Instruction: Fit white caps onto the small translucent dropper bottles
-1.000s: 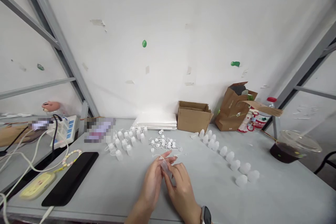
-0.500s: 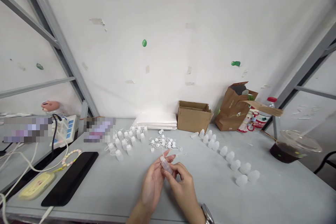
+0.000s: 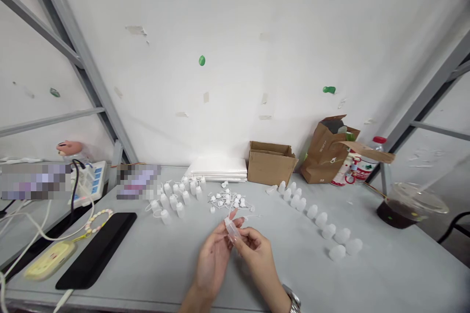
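Grey table (image 3: 157, 259); bottle (image 3: 232, 229), between left hand (image 3: 213, 260) and right hand (image 3: 257, 253)

The left grip (image 3: 215, 261) is a bare human hand with slim, tapering fingers, and the left forearm (image 3: 198, 297) is bare as far as it shows. The right grip (image 3: 255, 254) is likewise a bare, slim-fingered human hand. Around the right wrist sits a shiny, silver-coloured metal wristwatch (image 3: 293, 298) with a linked band; its dial cannot be made out. The fingernails are too small to tell any colour or finish
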`<state>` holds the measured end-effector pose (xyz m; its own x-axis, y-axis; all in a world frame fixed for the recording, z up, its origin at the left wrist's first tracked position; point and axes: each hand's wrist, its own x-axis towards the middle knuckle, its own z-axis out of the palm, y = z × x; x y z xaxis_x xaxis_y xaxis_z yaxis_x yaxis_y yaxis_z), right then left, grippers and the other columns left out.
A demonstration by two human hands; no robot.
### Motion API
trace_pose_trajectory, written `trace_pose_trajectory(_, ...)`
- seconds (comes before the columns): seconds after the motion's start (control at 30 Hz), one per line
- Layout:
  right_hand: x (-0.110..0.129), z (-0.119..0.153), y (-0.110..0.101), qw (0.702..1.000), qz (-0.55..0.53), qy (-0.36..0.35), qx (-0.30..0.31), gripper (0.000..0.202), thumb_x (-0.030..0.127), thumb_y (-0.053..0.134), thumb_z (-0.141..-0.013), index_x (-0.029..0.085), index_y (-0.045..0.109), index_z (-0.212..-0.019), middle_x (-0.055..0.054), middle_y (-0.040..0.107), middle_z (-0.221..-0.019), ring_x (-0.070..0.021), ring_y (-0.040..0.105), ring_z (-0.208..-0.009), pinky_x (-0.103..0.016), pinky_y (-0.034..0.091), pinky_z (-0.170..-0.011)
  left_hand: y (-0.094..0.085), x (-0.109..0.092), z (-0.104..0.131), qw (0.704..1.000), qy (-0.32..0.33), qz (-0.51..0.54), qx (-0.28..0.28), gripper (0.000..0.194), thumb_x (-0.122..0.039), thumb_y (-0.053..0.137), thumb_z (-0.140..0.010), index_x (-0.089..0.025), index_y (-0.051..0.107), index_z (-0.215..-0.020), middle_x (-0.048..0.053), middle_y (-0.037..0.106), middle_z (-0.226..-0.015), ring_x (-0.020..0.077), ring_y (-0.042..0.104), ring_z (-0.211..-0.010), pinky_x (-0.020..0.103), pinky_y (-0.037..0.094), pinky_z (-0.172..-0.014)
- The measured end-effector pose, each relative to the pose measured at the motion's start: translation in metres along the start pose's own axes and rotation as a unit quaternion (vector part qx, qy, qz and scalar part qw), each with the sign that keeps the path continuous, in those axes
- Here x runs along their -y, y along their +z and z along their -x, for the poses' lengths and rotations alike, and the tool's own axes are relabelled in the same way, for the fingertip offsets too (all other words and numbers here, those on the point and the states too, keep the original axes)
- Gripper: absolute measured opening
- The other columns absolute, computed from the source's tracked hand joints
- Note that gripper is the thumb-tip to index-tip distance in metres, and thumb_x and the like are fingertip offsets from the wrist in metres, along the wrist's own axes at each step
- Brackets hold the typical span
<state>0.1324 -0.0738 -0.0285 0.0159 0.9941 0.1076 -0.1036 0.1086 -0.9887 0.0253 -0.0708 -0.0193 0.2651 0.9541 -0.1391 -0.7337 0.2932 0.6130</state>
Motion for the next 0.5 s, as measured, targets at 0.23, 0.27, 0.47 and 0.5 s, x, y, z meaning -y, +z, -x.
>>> trace_pose_trajectory(0.23,0.0006,0.0036,-0.0007,0.993,0.095,-0.068,-0.03,0.014,0.03,0.063,-0.073,0.017,0.067,-0.077,-0.001,0.061,-0.068,-0.0139,0.051,-0.062,-0.024,0.045,-0.061,0.007,-0.0065,0.0005,0.999,-0.006,-0.028,-0.028,0.041,-0.028,0.043,-0.08,-0.015,0.056,-0.117,0.009,0.065,-0.101,0.0238,0.05,-0.107,0.037,0.03,-0.096)
trace_pose_trajectory(0.27,0.0005,0.0035,-0.0007,0.993,0.09,-0.065,-0.026,0.014,0.03,0.063,-0.073,0.017,0.067,-0.077,-0.001,0.061,-0.069,-0.0141,0.051,-0.063,-0.024,0.045,-0.062,0.0074,-0.0063,0.0006,0.999,-0.003,-0.027,-0.026,0.041,-0.028,0.043,-0.08,-0.015,0.056,-0.117,0.009,0.065,-0.1,0.0237,0.05,-0.106,0.037,0.031,-0.095)
trace_pose_trajectory(0.47,0.0005,0.0018,-0.0011,0.999,0.04,-0.033,-0.014,0.019,0.035,0.065,-0.071,0.017,0.068,-0.075,-0.003,0.064,-0.066,-0.0152,0.054,-0.062,-0.025,0.046,-0.06,0.0063,-0.0026,0.001,1.0,0.005,-0.022,-0.014,0.042,-0.028,0.043,-0.08,-0.016,0.055,-0.119,0.008,0.065,-0.094,0.0232,0.053,-0.098,0.037,0.03,-0.092)
trace_pose_trajectory(0.5,0.0012,0.0014,-0.001,0.999,0.027,-0.026,-0.013,0.02,0.036,0.066,-0.07,0.017,0.068,-0.075,-0.002,0.064,-0.065,-0.015,0.054,-0.06,-0.025,0.045,-0.058,0.0055,-0.001,0.0009,1.0,0.009,-0.024,-0.015,0.042,-0.027,0.043,-0.08,-0.015,0.055,-0.119,0.008,0.065,-0.093,0.0231,0.053,-0.097,0.036,0.031,-0.091)
